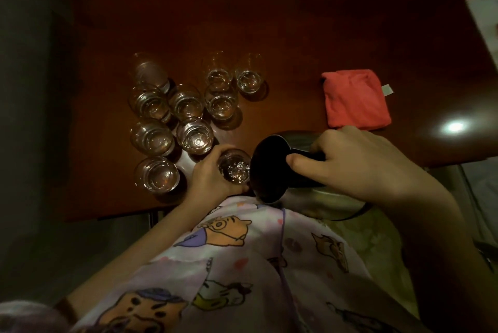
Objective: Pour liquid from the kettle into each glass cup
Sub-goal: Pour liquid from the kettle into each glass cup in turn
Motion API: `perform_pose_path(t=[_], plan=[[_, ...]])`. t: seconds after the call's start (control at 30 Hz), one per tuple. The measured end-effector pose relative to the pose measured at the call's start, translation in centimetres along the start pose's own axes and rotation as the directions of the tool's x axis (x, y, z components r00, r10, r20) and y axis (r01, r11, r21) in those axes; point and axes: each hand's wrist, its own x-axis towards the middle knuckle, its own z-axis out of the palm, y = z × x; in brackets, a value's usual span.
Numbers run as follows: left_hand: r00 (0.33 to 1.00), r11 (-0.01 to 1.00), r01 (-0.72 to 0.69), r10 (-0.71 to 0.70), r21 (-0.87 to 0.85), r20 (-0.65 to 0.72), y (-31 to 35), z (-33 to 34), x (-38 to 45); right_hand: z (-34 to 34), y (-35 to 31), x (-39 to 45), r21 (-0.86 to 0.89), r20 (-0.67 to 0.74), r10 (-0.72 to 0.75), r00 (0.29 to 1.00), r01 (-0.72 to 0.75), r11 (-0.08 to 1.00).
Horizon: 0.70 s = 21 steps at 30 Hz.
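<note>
No readable writing anywhere; we note only a small blank white tag on the folded coral-red cloth (355,99) at 2 o'clock, and cartoon figures printed on the pale lilac garment (242,265) at 6 o'clock. Surface: a dark reddish-brown wooden table (269,30), glossy, with a lamp glare at 3 o'clock. Room dim, detail lost. Our right hand (358,160) grips the black handle of the tilted steel kettle (272,168), just right of centre, its mouth touching the small clear glass cup (234,168). Our left hand (213,173) wraps that cup at the table's near edge. Nine more clear glasses (188,106) cluster at 10 o'clock, several holding liquid.
</note>
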Motion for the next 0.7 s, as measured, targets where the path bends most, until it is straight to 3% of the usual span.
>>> perform_pose_path(t=[0.7], plan=[[1.0,1.0,0.003,-0.003,0.001,0.017,-0.1,0.1,0.0,-0.1,-0.8,0.3,-0.065,-0.019,0.017,1.0,-0.019,0.998]])
